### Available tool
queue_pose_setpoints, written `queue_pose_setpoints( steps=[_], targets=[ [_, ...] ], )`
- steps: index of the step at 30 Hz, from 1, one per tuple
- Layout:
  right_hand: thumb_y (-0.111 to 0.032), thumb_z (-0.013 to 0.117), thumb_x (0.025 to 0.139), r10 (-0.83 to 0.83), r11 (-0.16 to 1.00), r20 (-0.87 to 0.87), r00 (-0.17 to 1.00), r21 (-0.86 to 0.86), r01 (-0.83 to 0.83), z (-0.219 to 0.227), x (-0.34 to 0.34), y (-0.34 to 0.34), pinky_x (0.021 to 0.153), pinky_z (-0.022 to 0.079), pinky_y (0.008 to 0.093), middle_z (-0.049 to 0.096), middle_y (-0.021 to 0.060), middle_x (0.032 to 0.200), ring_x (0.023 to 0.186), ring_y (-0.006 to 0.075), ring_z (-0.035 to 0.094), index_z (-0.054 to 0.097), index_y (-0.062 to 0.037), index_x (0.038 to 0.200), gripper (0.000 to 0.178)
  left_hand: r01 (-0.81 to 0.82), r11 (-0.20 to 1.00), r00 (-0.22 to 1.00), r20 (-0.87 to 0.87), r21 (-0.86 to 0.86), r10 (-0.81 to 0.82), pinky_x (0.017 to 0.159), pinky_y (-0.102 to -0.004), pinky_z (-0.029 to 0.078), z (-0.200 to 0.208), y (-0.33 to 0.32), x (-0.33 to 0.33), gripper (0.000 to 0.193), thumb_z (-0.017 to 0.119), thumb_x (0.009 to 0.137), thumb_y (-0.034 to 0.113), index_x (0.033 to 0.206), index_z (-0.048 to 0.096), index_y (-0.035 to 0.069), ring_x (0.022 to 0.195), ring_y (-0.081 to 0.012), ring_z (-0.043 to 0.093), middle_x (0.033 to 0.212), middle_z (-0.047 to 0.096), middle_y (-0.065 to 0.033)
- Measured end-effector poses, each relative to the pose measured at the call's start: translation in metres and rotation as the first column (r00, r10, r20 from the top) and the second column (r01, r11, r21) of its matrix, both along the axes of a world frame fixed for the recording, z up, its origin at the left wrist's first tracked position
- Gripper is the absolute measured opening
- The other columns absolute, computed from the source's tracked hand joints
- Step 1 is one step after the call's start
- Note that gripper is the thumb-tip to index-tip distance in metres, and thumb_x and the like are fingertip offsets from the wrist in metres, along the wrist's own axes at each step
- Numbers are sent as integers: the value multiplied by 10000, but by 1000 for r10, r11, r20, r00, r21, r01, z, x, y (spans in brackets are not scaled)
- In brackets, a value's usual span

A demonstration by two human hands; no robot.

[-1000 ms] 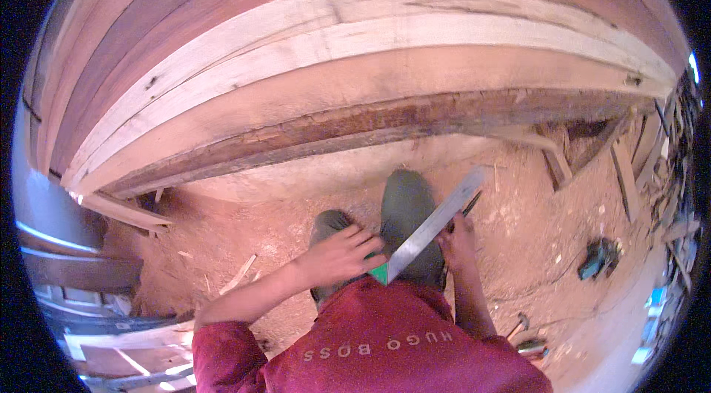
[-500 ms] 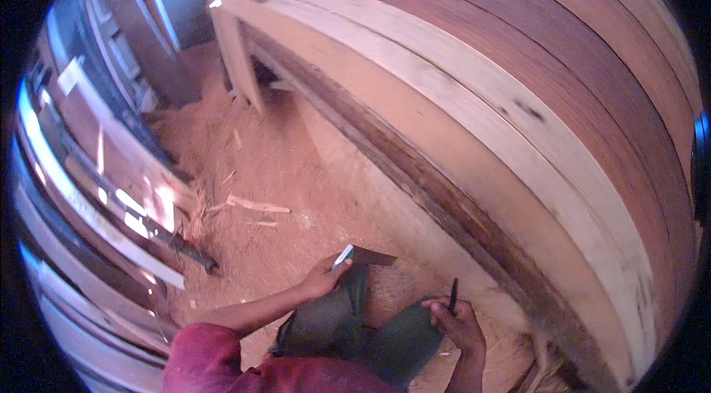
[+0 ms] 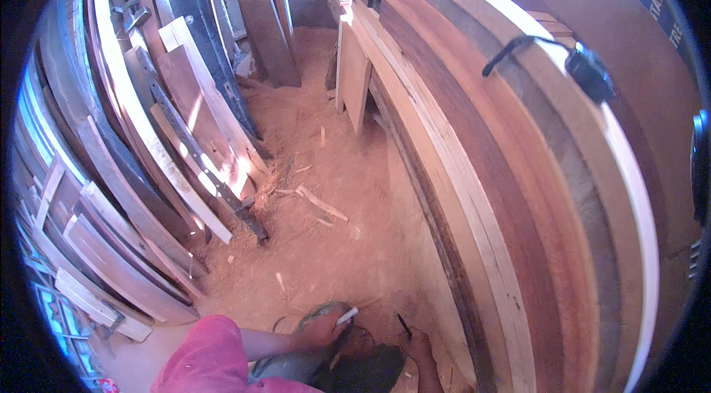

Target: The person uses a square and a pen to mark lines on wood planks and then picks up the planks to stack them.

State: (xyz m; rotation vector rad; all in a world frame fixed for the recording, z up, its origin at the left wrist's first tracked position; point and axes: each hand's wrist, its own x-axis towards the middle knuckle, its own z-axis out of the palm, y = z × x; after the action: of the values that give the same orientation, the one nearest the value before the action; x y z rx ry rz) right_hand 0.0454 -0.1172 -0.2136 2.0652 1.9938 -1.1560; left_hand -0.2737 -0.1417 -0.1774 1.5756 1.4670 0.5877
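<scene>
Head view shows two bare hands at the near side, close to the person's dark-trousered legs [image 3: 378, 371]. Left hand [image 3: 320, 331] has its grip closed around a short pale bar [image 3: 347, 315], whose free end points to the right and far. Right hand [image 3: 418, 346], with a gap between, keeps its grip folded on a thin dark stick [image 3: 404, 326], which points far and slightly left. Along the right side stand long curved planks [image 3: 503, 171], and a black device [image 3: 589, 73] with a strap rests on their upper edge. Many boards [image 3: 200, 97] are at the left; wood scraps [image 3: 322, 202] lie on the dusty floor [image 3: 296, 256].
</scene>
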Motion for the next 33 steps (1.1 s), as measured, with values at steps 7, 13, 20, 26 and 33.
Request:
queue_pose_setpoints(
  steps=[7, 13, 20, 26, 33],
  targets=[
    [-306, 650, 868, -249, 896, 170, 954, -333, 293, 112, 35, -134, 703, 521, 478, 680, 256, 816, 816, 391, 700, 700, 11, 853, 321, -80, 969, 984, -172, -234, 40, 925, -522, 486, 61, -48, -45, 450, 471, 1025, 391, 1297, 565, 45, 1070, -463, 615, 1150, 656, -264],
    [-354, 647, 878, -244, 931, 213, 946, -220, 290, 254, 32, -193, 740, 534, 473, 684, 273, 829, 857, 383, 713, 719, 14, 911, 377, -257, 879, 953, -258, -402, 161, 783, -513, 522, 176, -75, -107, 445, 626, 927, 465, 968, 720, 32, 880, -405, 692, 943, 713, -236],
    [-382, 656, 893, -304, 946, -90, 948, 90, 312, 296, -51, -123, 720, 521, 452, 707, 197, 801, 828, 342, 704, 690, 53, 930, 438, -680, 664, 706, -34, -311, 707, 588, -381, 506, 213, -73, -237, 301, 835, 800, 319, 786, 647, 85, 627, -189, 647, 755, 690, -52],
    [-570, 581, 969, -575, 795, -488, 657, -144, 589, 410, -201, 48, 491, 337, 237, 619, 6, 801, 532, 52, 420, 613, -87, 962, 484, -648, 601, 370, 495, -469, 786, 463, -262, 520, 361, 9, -279, 372, 789, 882, 320, 1084, 569, 98, 557, -95, 594, 679, 578, 16],
    [-570, 408, 1041, -574, 815, -819, 24, -568, 116, 553, -314, 187, 463, 361, 221, 667, 77, 970, 499, 63, 424, 587, -10, 1269, 630, -590, 721, 388, 656, -363, 647, 397, -255, 479, 375, 82, -269, 316, 731, 929, 326, 1067, 564, 96, 455, -88, 529, 654, 544, 9]
  ],
)
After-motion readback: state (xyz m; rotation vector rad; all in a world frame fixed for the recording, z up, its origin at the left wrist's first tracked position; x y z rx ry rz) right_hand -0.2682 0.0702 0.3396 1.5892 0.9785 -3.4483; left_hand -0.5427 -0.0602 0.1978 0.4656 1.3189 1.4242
